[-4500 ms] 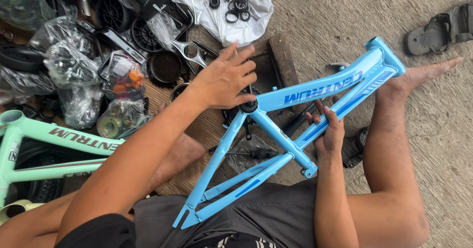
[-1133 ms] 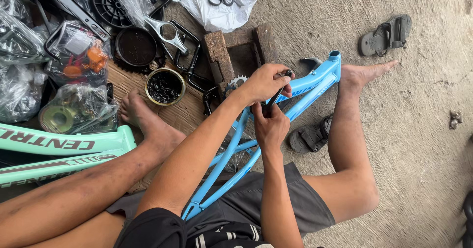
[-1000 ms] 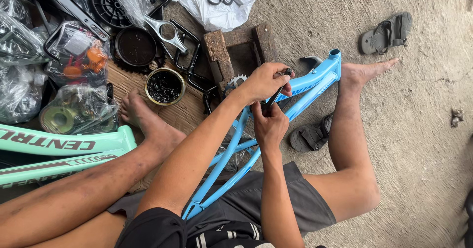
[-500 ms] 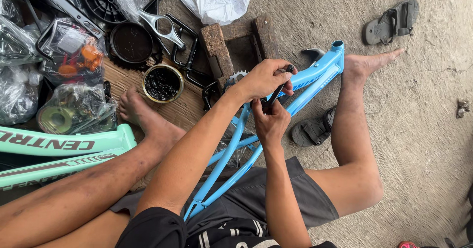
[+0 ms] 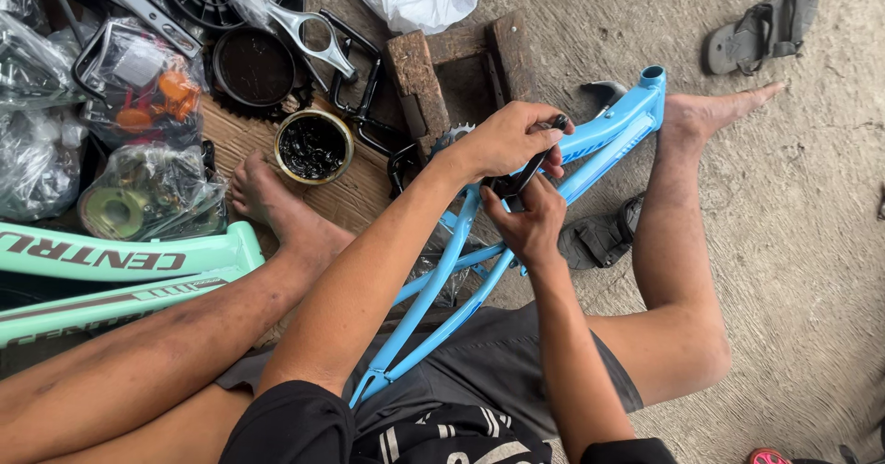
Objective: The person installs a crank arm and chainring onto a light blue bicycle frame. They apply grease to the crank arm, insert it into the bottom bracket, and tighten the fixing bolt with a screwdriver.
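1. At the far left, clear plastic bags (image 5: 55,105) of small parts lie on the floor, one of them holding orange pieces.
2. Below them lies a mint-green bicycle frame (image 5: 120,261), with the person's bare left foot (image 5: 272,197) just beside its end.
3. Near that foot stands a round tin (image 5: 313,146) filled with dark small parts, and behind it a black disc (image 5: 253,66) and a silver crank arm (image 5: 309,33).
4. A rough wooden block (image 5: 417,82) sits next to the tin, close to a toothed sprocket (image 5: 452,137) that is partly hidden by the left wrist.
5. The blue bicycle frame (image 5: 608,132) runs diagonally from the person's lap up to the right foot, resting across the legs.
6. The left hand (image 5: 507,137) is above the frame's middle, its grip curled tight around a slim black tool (image 5: 539,155).
7. The right hand (image 5: 530,220) sits just beneath, touching the frame; its grip is closed on the same black piece, though exactly what the fingers pinch cannot be told.
8. A dark sandal (image 5: 599,238) lies under the frame, another grey sandal (image 5: 761,26) well apart at top right on the concrete floor (image 5: 811,243).
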Demonstrator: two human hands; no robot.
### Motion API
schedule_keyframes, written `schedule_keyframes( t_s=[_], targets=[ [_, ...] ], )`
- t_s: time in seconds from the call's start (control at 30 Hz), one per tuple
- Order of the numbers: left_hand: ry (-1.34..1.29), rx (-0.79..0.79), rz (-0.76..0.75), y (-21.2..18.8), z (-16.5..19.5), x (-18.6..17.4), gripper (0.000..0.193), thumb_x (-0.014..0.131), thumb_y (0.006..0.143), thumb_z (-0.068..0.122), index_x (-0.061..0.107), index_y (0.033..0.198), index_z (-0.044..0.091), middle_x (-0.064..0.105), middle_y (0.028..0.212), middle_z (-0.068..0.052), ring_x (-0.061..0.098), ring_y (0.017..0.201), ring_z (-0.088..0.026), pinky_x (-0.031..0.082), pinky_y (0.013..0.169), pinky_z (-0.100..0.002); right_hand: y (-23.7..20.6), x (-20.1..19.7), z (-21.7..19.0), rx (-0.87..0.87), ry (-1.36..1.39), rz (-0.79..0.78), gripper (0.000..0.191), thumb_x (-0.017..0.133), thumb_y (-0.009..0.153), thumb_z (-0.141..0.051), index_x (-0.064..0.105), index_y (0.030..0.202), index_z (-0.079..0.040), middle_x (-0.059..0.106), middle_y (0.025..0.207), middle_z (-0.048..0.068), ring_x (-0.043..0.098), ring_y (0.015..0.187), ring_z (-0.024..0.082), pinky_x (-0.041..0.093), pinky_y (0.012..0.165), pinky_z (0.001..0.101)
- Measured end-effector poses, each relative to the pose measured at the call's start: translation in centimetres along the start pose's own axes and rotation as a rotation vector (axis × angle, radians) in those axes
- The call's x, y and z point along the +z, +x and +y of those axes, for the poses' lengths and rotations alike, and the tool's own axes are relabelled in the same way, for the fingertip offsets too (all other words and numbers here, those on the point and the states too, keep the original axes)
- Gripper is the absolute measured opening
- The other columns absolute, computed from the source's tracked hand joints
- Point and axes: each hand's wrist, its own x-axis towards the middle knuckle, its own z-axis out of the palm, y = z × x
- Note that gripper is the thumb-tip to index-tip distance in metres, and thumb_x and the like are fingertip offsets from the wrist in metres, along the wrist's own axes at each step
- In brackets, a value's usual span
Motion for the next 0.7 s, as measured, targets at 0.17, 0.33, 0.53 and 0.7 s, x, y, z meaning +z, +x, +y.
schedule_keyframes(
  t_s=[0.17,0.33,0.53,0.7],
  targets=[
    [0.013,0.032,-0.025,0.4,-0.5,-0.3,0.026,0.054,0.103,0.01,0.063,0.122,-0.005,0.073,0.084,-0.01,0.078,0.079,-0.02,0.066,0.071,-0.033,-1.0,-0.6,-1.1,0.121,0.039,0.033,0.039,0.087,0.081,-0.02,0.062,0.102,0.0,0.065,0.087,0.009,0.063,0.074,0.018,0.052,0.069,0.0339],
    [0.031,0.028,-0.008,0.5,-0.6,-0.2,0.026,0.055,0.103,0.01,0.064,0.122,-0.004,0.072,0.084,-0.01,0.079,0.079,-0.019,0.066,0.071,-0.032,-2.0,0.7,-2.5,0.282,0.024,0.114,0.044,0.092,0.079,-0.023,0.058,0.097,-0.001,0.063,0.083,0.007,0.059,0.072,0.017,0.051,0.068,0.0315],
    [0.053,-0.008,0.008,0.3,-0.2,-0.2,0.027,0.054,0.102,0.011,0.064,0.123,-0.003,0.072,0.084,-0.009,0.078,0.079,-0.018,0.066,0.07,-0.031,-1.9,0.9,-2.9,0.306,0.1,0.137,0.04,0.089,0.083,-0.018,0.063,0.106,0.001,0.055,0.094,0.008,0.051,0.078,0.018,0.046,0.072,0.0322],
    [0.03,0.003,-0.006,0.1,0.1,0.0,0.026,0.054,0.103,0.01,0.063,0.124,-0.002,0.072,0.085,-0.01,0.078,0.079,-0.019,0.067,0.072,-0.032,-1.7,0.5,-2.9,0.391,0.279,0.092,0.047,0.085,0.082,-0.017,0.057,0.117,0.0,0.057,0.094,0.002,0.057,0.087,0.013,0.05,0.083,0.0293]
  ],
)
